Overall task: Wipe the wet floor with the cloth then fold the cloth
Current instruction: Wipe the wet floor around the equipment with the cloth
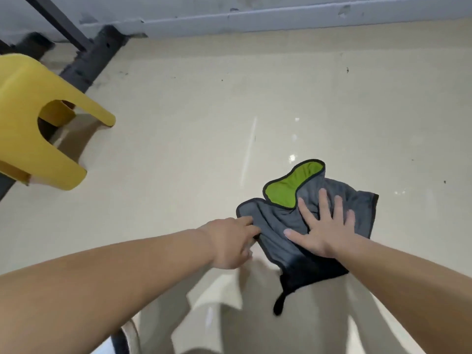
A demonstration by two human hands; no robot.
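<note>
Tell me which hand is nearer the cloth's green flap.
Right. The right hand lies flat on the cloth, fingertips beside the green flap; the left hand grips the cloth's left edge, farther away.

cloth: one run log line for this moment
cloth crumpled on floor | right hand flat on it | left hand pinches its left edge

Floor point(178, 118): glossy cream and smooth, with scattered dark specks and a pale streak of glare point(249, 146) just toward 3 o'clock of centre. Wall point(255, 3) runs across 12 o'clock, grey-white, its baseboard point(306, 20) chipped in places. Yellow plastic stool point(23, 118) stands at 9 o'clock, casting a soft shadow, with a dark metal frame point(89, 62) behind it at 11 o'clock, reaching the wall.
</note>
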